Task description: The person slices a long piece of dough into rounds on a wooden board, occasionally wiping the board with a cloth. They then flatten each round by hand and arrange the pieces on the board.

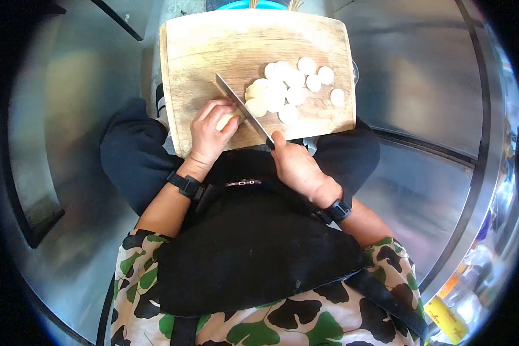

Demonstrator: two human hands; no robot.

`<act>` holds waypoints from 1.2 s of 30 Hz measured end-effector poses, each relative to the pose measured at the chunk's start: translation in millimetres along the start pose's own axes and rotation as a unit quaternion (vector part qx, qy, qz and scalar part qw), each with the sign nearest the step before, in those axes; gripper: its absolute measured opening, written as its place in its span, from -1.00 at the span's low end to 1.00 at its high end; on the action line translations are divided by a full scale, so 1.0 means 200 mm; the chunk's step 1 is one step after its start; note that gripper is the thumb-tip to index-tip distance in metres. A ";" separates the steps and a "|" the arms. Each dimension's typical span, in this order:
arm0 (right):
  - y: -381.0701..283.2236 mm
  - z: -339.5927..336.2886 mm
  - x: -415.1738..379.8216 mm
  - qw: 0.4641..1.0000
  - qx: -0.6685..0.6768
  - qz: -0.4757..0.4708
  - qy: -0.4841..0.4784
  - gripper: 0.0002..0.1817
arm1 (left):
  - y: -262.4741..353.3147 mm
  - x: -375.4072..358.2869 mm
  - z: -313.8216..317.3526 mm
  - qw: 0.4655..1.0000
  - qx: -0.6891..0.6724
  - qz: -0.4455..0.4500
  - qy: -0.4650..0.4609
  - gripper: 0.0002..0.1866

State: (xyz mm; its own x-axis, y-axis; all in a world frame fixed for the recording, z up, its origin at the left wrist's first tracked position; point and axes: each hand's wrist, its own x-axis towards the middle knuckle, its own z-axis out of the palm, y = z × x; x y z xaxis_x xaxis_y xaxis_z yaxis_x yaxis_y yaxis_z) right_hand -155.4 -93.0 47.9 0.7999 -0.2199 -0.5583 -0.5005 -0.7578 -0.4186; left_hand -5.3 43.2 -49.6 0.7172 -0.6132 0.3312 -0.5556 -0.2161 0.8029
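My right hand (299,168) is closed around the dark handle of a kitchen knife (240,102). Its blade slants up to the left across the wooden cutting board (199,55). Just left of the blade, my left hand (209,130) has curled fingers on a pale, peeled vegetable (229,120), partly covered by the fingers. Right of the blade lie several round white slices (277,95), some overlapping in a heap and others scattered toward the board's right side.
The board rests across my legs (352,150) in dark trousers. Shiny metal panels (415,69) stand on both sides. Beyond the far edge shows part of a blue basin (251,4). Plastic packaging (447,320) lies at lower right.
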 end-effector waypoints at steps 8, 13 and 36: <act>-0.07 0.04 0.17 0.998 -0.040 -0.023 0.047 -0.68 | 0.00 -0.02 0.02 0.999 -0.009 0.003 0.043 -0.74; 0.03 0.03 0.20 0.992 -0.002 -0.038 0.124 -0.71 | 0.02 -0.04 0.00 1.000 0.028 0.010 -0.007 -0.66; 0.01 0.06 -0.21 0.990 0.004 -0.031 0.134 -0.83 | 0.06 -0.06 -0.06 0.990 0.112 0.090 -0.008 -0.71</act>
State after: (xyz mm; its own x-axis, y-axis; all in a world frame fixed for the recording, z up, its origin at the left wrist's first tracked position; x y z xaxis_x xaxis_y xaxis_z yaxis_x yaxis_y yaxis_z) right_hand -193.4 -78.2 62.2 0.8883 -0.3288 -0.3207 -0.4486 -0.7705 -0.4529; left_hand -15.0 56.1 -37.8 0.5925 -0.6684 0.4497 -0.7542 -0.2641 0.6012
